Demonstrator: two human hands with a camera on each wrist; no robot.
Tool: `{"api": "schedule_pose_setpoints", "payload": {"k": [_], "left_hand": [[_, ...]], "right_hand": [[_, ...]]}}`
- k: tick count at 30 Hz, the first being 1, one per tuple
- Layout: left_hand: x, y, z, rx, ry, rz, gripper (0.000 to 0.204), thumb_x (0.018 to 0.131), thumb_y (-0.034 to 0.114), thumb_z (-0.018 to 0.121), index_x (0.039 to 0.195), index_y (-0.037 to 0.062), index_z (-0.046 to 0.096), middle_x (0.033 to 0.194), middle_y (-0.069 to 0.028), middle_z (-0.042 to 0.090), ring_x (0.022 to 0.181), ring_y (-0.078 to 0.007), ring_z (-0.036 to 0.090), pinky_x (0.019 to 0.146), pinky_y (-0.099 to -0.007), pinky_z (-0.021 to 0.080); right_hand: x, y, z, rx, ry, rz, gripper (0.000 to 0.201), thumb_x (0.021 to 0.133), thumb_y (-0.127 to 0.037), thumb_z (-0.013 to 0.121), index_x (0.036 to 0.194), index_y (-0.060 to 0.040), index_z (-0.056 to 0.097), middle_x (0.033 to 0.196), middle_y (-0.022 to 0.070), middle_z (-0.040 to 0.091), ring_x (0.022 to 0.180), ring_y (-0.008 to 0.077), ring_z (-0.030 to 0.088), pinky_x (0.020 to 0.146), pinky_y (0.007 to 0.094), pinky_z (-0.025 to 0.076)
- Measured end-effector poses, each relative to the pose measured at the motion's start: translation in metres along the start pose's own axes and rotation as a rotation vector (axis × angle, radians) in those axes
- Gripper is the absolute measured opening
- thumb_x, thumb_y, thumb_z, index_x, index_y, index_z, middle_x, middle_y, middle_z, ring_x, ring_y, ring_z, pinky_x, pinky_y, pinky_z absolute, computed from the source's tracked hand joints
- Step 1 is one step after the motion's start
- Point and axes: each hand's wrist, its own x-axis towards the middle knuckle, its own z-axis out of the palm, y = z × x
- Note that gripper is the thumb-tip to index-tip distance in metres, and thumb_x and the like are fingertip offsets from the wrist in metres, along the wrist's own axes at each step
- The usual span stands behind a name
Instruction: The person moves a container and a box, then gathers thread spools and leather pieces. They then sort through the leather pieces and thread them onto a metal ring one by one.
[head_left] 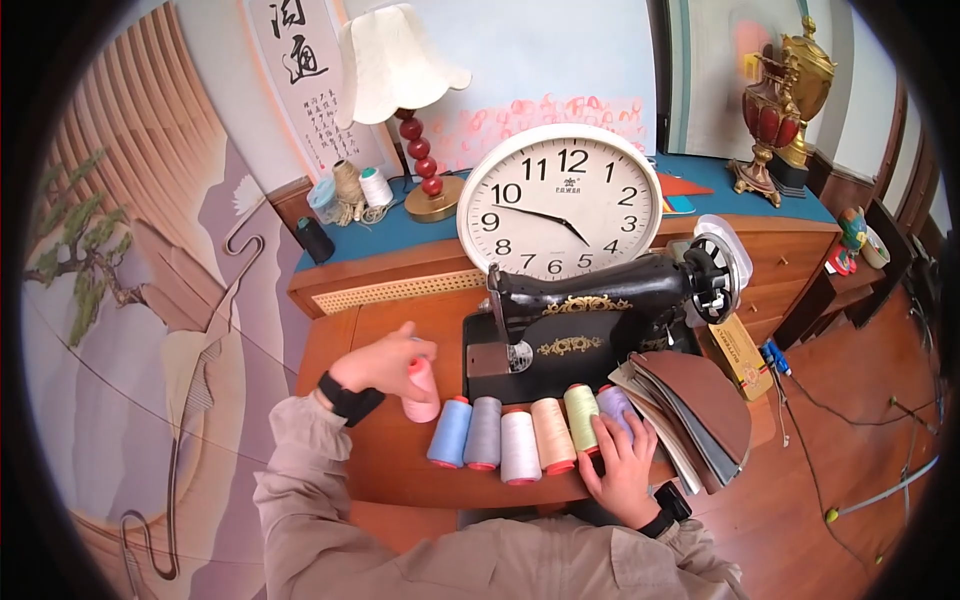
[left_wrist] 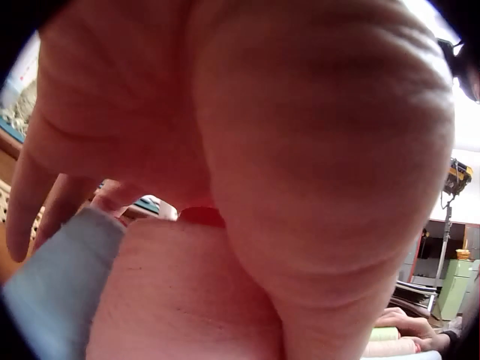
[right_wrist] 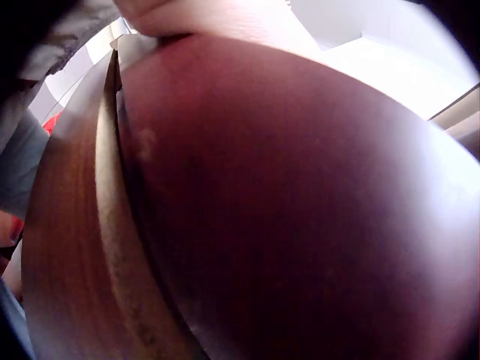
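Observation:
My left hand [head_left: 385, 362] holds a pink thread cone [head_left: 422, 392] upright on the table, left of a row of thread cones. In the left wrist view, the pink cone [left_wrist: 180, 292] stands close under the palm, with a light blue surface [left_wrist: 64, 281] beside it, near the fingers. The row runs blue [head_left: 450, 432], grey [head_left: 483, 432], white [head_left: 519, 446], peach [head_left: 552, 435], light green [head_left: 581, 418] and purple [head_left: 614, 404]. My right hand [head_left: 624, 470] rests with loosely spread fingers over the purple cone's lower part, its thumb near the green cone's base.
Behind the row stands a black sewing machine [head_left: 600, 295], a large clock [head_left: 560, 205] at its back. A brown stack of fan-shaped sheets [head_left: 700, 405] lies beside my right hand. A lamp [head_left: 405, 70] and several spools occupy the back shelf [head_left: 390, 235]. A yellow box [head_left: 740, 358] is at right.

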Motion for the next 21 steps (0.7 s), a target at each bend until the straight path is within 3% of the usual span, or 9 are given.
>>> {"api": "schedule_pose_setpoints", "payload": {"k": [2,5,9,14,16,17,18,20,21], "left_hand": [[0.016,0.009,0.019,0.040,-0.036,0.005,0.054,0.063,0.039,0.082,0.104,0.0091,0.063,0.090,-0.0203,0.058,0.101,-0.0392,0.052,0.081,-0.0461,0.048],[0.046,0.007,0.041,0.142,-0.056,0.020,0.062,0.067,0.047,0.079,0.114,0.0101,0.063,0.104,-0.0280,0.057,0.103,-0.0437,0.053,0.083,-0.0482,0.048],[0.053,0.023,0.050,0.269,-0.101,-0.167,0.073,0.065,0.049,0.078,0.125,0.0093,0.062,0.109,-0.0252,0.057,0.108,-0.0424,0.054,0.080,-0.0517,0.051],[0.044,0.019,0.055,0.253,-0.051,-0.197,0.077,0.068,0.053,0.077,0.128,0.0098,0.060,0.113,-0.0236,0.055,0.108,-0.0420,0.054,0.084,-0.0536,0.050],[0.034,0.013,0.056,0.133,0.064,-0.147,0.084,0.070,0.062,0.075,0.134,0.0118,0.055,0.114,-0.0220,0.055,0.110,-0.0426,0.053,0.090,-0.0525,0.047],[0.028,0.012,0.053,0.099,0.070,-0.153,0.081,0.079,0.062,0.071,0.139,0.0111,0.051,0.119,-0.0217,0.055,0.114,-0.0391,0.054,0.096,-0.0475,0.046],[0.027,-0.001,0.056,0.097,0.075,-0.158,0.081,0.079,0.062,0.071,0.139,0.0111,0.051,0.119,-0.0217,0.055,0.114,-0.0391,0.054,0.096,-0.0475,0.046],[0.027,-0.035,0.063,-0.450,0.092,-0.103,0.083,0.084,0.064,0.066,0.139,0.0054,0.050,0.131,-0.0260,0.052,0.123,-0.0378,0.052,0.101,-0.0438,0.043],[0.024,-0.047,0.064,-0.501,0.143,-0.147,0.074,0.089,0.059,0.063,0.133,0.0001,0.054,0.127,-0.0233,0.057,0.114,-0.0302,0.058,0.095,-0.0369,0.047]], "right_hand": [[0.002,-0.001,-0.001,0.007,-0.003,-0.003,0.056,0.080,-0.027,0.072,0.130,-0.0050,0.058,0.129,0.0112,0.056,0.128,0.0381,0.042,0.106,0.0590,0.030],[-0.001,0.000,-0.001,0.013,-0.005,-0.005,0.055,0.080,-0.025,0.072,0.129,-0.0051,0.059,0.129,0.0118,0.056,0.128,0.0387,0.042,0.107,0.0582,0.030],[-0.002,0.002,0.003,0.011,0.009,-0.005,0.054,0.082,-0.027,0.072,0.130,-0.0061,0.060,0.128,0.0110,0.056,0.128,0.0378,0.042,0.106,0.0596,0.029],[0.000,-0.001,-0.001,0.017,-0.025,-0.015,0.053,0.082,-0.026,0.071,0.130,-0.0055,0.059,0.128,0.0116,0.056,0.127,0.0377,0.043,0.107,0.0593,0.028],[0.000,-0.001,0.001,-0.001,-0.028,-0.002,0.053,0.082,-0.026,0.071,0.130,-0.0051,0.059,0.128,0.0118,0.055,0.127,0.0381,0.042,0.107,0.0594,0.027],[-0.001,0.000,0.002,-0.009,-0.031,-0.003,0.054,0.082,-0.026,0.070,0.129,-0.0046,0.059,0.128,0.0120,0.055,0.127,0.0386,0.041,0.107,0.0594,0.027],[-0.001,-0.001,0.002,-0.008,-0.032,-0.010,0.054,0.082,-0.026,0.070,0.129,-0.0046,0.059,0.128,0.0120,0.055,0.127,0.0386,0.041,0.107,0.0594,0.027],[0.000,-0.002,0.002,-0.012,-0.037,0.004,0.053,0.082,-0.027,0.069,0.129,-0.0043,0.059,0.128,0.0122,0.055,0.127,0.0388,0.041,0.107,0.0595,0.027],[0.000,-0.003,0.001,-0.015,-0.041,0.006,0.053,0.082,-0.026,0.068,0.129,-0.0042,0.058,0.128,0.0124,0.055,0.127,0.0389,0.041,0.108,0.0595,0.027]]}}
